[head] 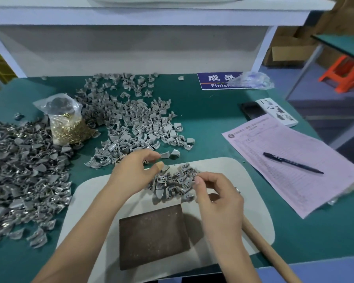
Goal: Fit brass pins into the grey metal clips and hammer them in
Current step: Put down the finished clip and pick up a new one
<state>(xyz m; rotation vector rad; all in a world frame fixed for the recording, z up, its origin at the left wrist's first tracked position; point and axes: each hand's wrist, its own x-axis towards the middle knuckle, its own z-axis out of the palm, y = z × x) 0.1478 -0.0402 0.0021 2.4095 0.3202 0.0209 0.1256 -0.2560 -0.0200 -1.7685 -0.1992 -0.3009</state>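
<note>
Both hands (215, 193) curled (pinching) over clips (173, 183)

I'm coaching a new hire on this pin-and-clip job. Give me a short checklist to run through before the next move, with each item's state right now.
1. Clips within reach: ok. A small heap of grey clips lies on the beige mat between the hands.
2. Clip in hand: cannot tell. The left hand and the right hand both curl their fingers at the heap; what they pinch is too small to make out.
3. Pins available: ok. The bag of brass pins stands at far left, open at the top.
4. Striking block free: ok. The dark block has nothing on it.
5. Hammer ready: not ok. Only a wooden handle shows, lying ungripped by the right wrist.
</note>
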